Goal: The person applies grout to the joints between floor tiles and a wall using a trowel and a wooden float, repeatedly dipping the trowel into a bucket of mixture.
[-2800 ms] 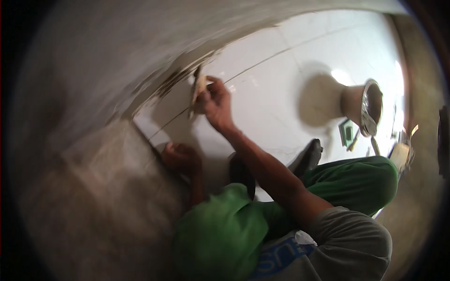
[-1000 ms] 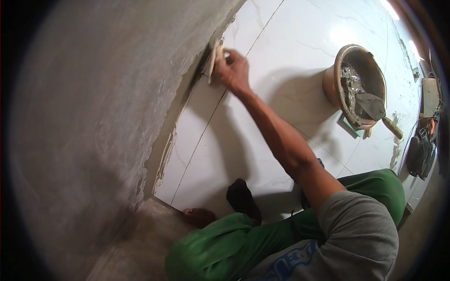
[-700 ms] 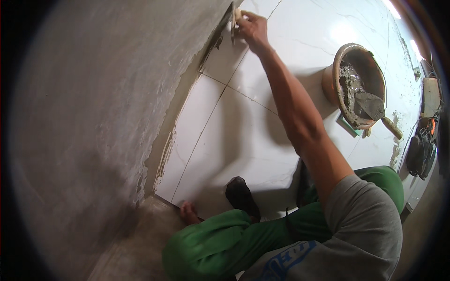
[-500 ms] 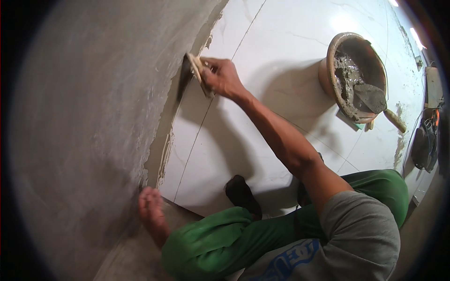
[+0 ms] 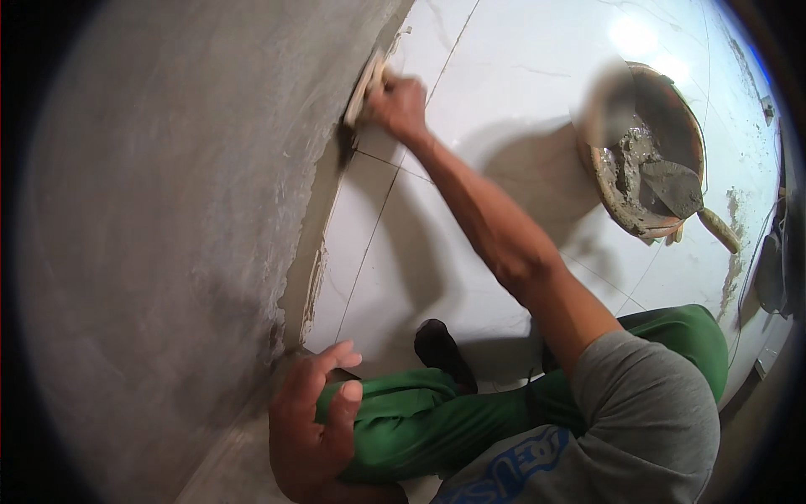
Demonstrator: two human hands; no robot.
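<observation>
My right hand [image 5: 400, 107] is closed around a pale hand float [image 5: 363, 91], pressed along the foot of the grey wall [image 5: 176, 185]. The float's edge lies against a strip of smoothed mortar [image 5: 295, 281] between the wall and the white tiles. Beside my bent knee, my left hand [image 5: 306, 428] hangs in the air with nothing in it, its fingers curved and the thumb apart. A bucket [image 5: 594, 176] of wet grey mortar [image 5: 625, 172] stands to the right, and a trowel [image 5: 674, 186] rests in it, its handle poking over the rim.
White marbled floor tiles [image 5: 520, 92] spread from the wall past the bucket. My green-trousered legs [image 5: 495, 416] are folded at the near side, with a dark-covered foot [image 5: 441, 353] on the tiles. Dark items and a cable lie at the far right, and mortar smears [image 5: 732, 244] mark the floor there.
My right hand has slid the float farther away along the wall's foot. My left hand has come up from beside the wall toward my knee. The view has shifted slightly.
</observation>
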